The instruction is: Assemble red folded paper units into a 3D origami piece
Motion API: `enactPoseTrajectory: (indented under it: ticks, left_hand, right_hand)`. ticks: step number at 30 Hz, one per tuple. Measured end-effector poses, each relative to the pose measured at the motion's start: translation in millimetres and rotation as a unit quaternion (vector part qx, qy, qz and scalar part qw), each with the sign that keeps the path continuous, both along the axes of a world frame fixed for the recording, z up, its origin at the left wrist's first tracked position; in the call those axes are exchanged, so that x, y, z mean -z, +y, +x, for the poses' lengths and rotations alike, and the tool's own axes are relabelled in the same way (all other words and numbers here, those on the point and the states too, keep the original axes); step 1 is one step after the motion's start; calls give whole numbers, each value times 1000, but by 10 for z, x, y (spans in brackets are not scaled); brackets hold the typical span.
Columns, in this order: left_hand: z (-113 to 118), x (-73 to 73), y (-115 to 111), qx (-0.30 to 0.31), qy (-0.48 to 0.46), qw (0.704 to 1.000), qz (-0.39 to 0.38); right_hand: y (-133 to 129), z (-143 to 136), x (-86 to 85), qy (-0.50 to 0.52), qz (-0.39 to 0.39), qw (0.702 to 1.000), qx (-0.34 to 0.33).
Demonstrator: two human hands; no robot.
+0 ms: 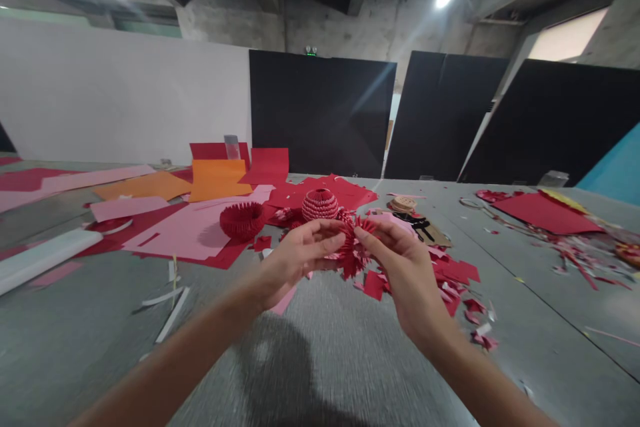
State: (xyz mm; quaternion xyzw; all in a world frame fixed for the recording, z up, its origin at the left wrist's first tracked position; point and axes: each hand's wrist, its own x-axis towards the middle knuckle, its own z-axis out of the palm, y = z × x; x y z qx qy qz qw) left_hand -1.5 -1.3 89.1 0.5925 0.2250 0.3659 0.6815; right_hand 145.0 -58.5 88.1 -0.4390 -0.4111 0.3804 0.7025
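Between my two hands is a red folded-paper piece [354, 255] with spiky edges, held just above the grey table. My left hand [305, 255] grips its left side, fingers curled behind and thumb in front. On the right side, my right hand [397, 248] pinches it with the thumb near its top. Behind it stands a round red-and-pink folded-paper ball [320, 205] with an opening on top. A red spiky paper bowl [243, 221] sits to the left on pink paper.
Sheets of pink paper [183, 230] and orange paper [219, 178] lie at the left, beside a white roll [45, 258]. Red scraps [457, 271] are scattered right of my hands. Farther right is a red sheet [545, 212]. Black panels [323, 113] stand behind the table.
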Motion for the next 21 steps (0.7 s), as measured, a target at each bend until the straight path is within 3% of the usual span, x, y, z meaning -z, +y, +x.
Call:
enactPoseTrajectory:
  ticks: [6,14,21]
  left_hand:
    - [40,0,-46,3,-15,998,56]
    - [52,-20,-100,-45,-7,999,1]
    - [28,-21,-60,-82,56,995,18]
  right_hand:
    - [5,45,-15,11,9,1000,-12]
    - [47,88,24,-21,-30,999,-11]
    - [104,110,65,-28,-35,998,-46]
